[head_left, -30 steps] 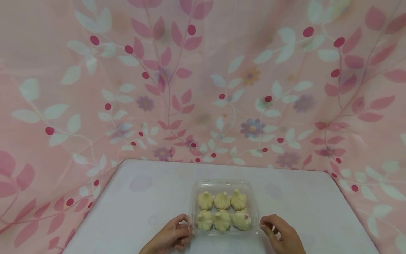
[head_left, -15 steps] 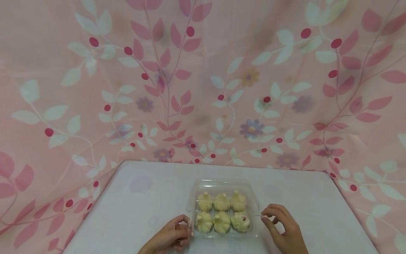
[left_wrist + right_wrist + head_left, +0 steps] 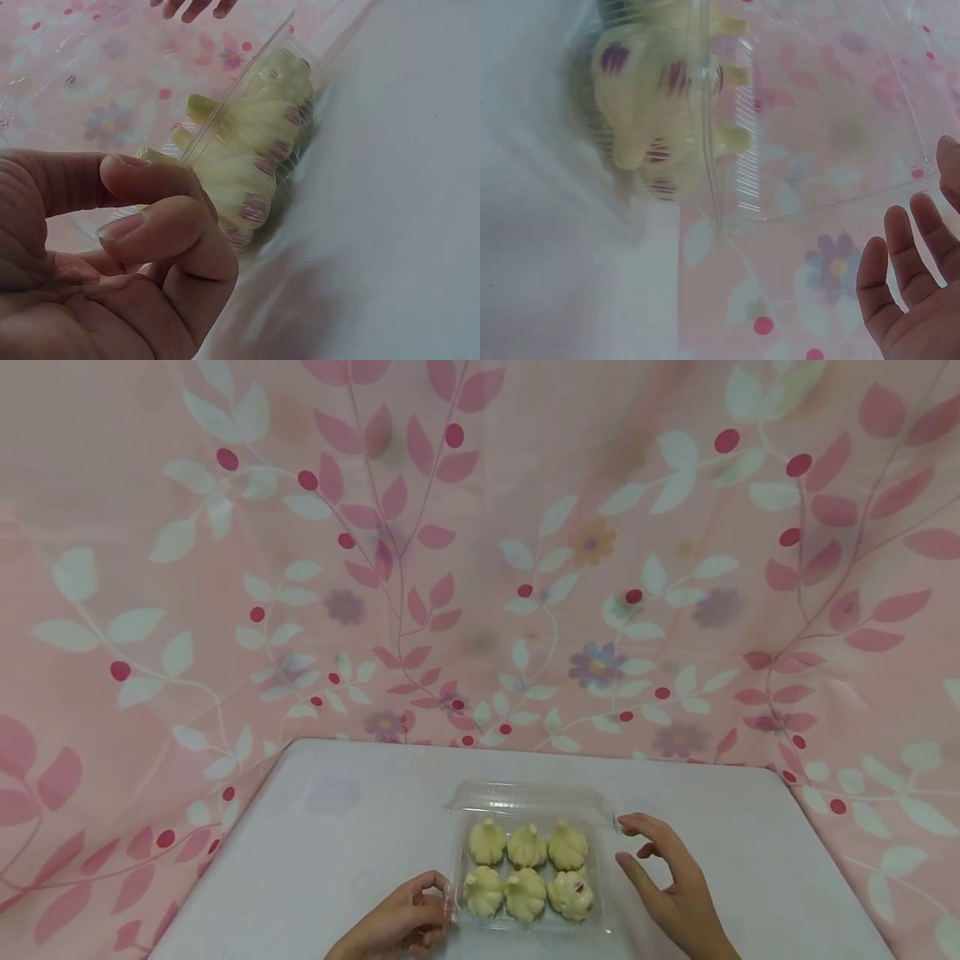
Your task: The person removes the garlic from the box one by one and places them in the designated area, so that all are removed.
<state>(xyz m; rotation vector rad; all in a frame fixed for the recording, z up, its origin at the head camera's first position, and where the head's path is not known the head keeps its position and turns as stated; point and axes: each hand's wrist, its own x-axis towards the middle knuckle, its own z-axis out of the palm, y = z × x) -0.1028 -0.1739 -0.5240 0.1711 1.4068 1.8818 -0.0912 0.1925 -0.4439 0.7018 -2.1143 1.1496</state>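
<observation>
A clear plastic clamshell container (image 3: pixel 525 930) lies on the table with several pale garlic bulbs (image 3: pixel 526 893) in two rows, some with purple marks. Its transparent lid (image 3: pixel 532 795) stands raised, tilted up along the far side. My left hand (image 3: pixel 408 912) holds the container's left edge with curled fingers; in the left wrist view these fingers (image 3: pixel 172 232) hide part of the tray. By the lid's right corner is my right hand (image 3: pixel 671 885), index finger extended at the lid's edge and thumb apart from it. In the right wrist view its other fingers (image 3: pixel 904 255) are spread.
A white-covered table (image 3: pixel 337 827) carries the container near its front side. Behind the table and along its sides hangs a pink floral curtain (image 3: pixel 480 635).
The lid has swung up and away from me, uncovering the garlic. My right hand has moved up and its thumb and index finger have parted. The left hand stays at the left edge.
</observation>
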